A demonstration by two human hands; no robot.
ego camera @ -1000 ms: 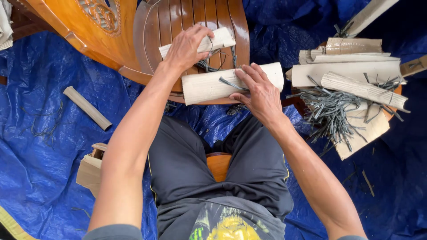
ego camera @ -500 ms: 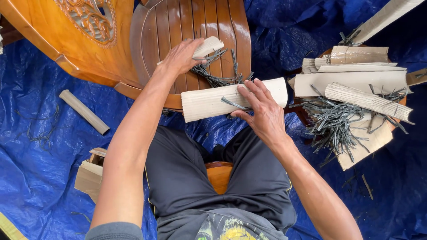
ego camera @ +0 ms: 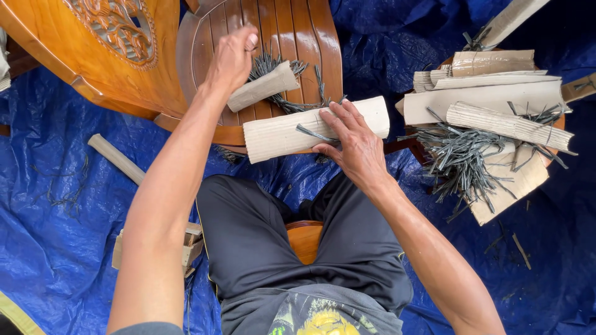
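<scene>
Left hand [ego camera: 233,59]: we see it closed, fingers together on the far end of a small corrugated cardboard piece [ego camera: 264,87], over the wooden chair seat [ego camera: 310,37].
Small cardboard piece: tilted, its left end at the left hand, lying on a bundle of dark metal strips [ego camera: 292,87] that fan out to its right.
Right hand [ego camera: 351,139]: we see it flat, fingers spread apart, pressing on the long corrugated cardboard sheet [ego camera: 279,136].
Long cardboard sheet: lies across the near edge of the chair seat, just beyond our knees; one dark strip [ego camera: 313,132] sits on it under the fingertips.
Stack at right: more cardboard sheets [ego camera: 490,99] and a loose heap of dark strips [ego camera: 462,161] on a low round worktop [ego camera: 560,123], well apart from the right hand.
Floor: blue tarpaulin [ego camera: 56,229], with a wooden stick [ego camera: 115,158] at left and a small wooden block [ego camera: 189,245] beside our left thigh.
Far left: carved wooden panel [ego camera: 118,37].
</scene>
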